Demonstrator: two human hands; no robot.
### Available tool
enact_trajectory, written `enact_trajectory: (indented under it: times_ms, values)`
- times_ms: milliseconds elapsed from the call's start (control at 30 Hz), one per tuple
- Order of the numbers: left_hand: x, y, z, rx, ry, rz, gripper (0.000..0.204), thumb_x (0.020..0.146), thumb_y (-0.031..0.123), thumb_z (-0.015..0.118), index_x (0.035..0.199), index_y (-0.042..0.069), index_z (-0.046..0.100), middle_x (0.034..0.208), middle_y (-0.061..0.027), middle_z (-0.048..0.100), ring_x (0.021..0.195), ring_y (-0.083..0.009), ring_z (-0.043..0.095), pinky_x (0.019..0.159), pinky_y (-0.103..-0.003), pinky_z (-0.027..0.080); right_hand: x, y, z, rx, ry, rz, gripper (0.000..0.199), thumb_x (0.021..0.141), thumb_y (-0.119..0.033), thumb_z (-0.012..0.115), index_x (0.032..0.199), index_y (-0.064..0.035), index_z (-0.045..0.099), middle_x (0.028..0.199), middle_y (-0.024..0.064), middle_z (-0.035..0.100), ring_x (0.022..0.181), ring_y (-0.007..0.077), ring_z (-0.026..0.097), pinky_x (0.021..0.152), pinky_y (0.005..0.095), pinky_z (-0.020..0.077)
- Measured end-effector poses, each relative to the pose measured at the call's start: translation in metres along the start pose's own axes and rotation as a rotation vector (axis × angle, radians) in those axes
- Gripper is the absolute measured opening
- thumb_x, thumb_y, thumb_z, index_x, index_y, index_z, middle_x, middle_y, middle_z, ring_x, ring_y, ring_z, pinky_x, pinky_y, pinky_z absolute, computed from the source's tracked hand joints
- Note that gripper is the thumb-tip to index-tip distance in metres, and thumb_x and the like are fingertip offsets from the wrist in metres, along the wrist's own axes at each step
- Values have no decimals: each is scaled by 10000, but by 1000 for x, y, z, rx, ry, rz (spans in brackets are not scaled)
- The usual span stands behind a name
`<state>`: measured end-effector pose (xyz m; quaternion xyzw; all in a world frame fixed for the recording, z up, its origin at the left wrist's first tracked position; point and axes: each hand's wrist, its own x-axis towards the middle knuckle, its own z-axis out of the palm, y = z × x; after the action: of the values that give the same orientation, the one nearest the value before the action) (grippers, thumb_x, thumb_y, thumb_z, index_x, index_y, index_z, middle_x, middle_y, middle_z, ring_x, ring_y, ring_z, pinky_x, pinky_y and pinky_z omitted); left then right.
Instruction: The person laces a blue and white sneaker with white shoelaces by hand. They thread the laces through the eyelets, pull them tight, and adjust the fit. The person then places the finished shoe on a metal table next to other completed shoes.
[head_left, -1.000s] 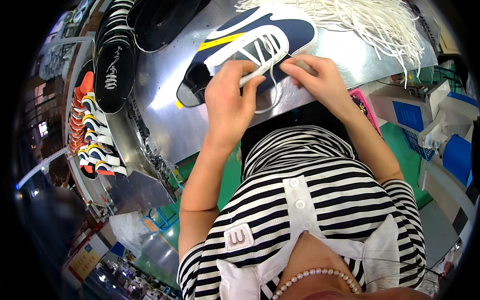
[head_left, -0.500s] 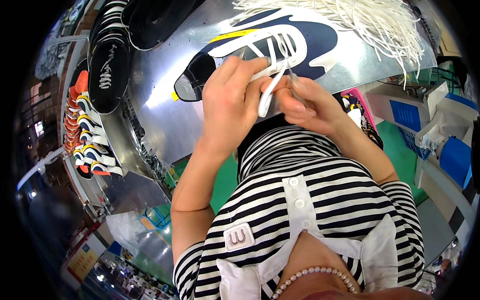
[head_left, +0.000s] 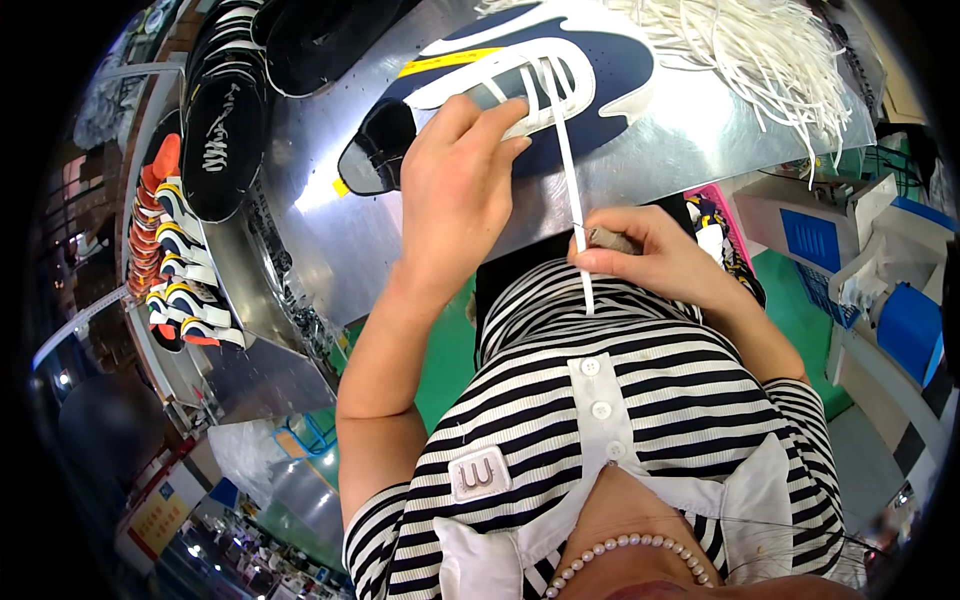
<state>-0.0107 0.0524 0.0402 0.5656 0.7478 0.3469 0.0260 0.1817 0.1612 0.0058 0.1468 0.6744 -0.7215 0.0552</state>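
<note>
Left hand (head_left: 455, 175) pressed flat on navy shoe (head_left: 600, 70), fingers spread; right hand (head_left: 640, 255) pinching white lace (head_left: 570, 170) (taut) over metal table (head_left: 330, 230).

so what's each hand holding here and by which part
The right hand pinches a flat white shoelace near its free end, pulling it taut. The left hand presses down on the navy and white shoe upper at its lacing area.
</note>
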Motion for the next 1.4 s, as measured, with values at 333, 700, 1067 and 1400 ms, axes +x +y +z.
enact_trajectory:
  times_ms: [333,700,1067,1400]
  values:
    - [0,-29,14,-119,-396,-359,311,822,230,662,1083,61,676,1001,-162,707,920,-338,673,802,-390,523,73,0,-32,-186,486,-419,136,922,-104,647,1026,-17,654,793,-35,615,720,22,495,634,176,380]
    - [1,-18,27,-54,-295,-417,318,777,262,785,970,31,683,911,-86,730,828,-182,694,775,-296,515,98,24,-23,-93,730,-500,164,880,-143,707,976,-19,658,791,59,695,655,111,618,609,262,488]
    - [-1,-21,34,141,-186,-242,319,770,348,793,825,49,694,725,-98,689,623,-264,652,602,-337,495,32,12,-12,-216,510,-184,153,953,-142,595,1004,-3,557,799,126,693,704,233,681,639,308,504]
    - [-7,-21,33,46,-172,-132,281,788,311,763,813,44,682,760,-100,686,654,-292,659,577,-378,498,38,19,-15,-234,459,-152,144,936,-134,606,980,-1,573,761,118,697,677,233,688,617,315,506]
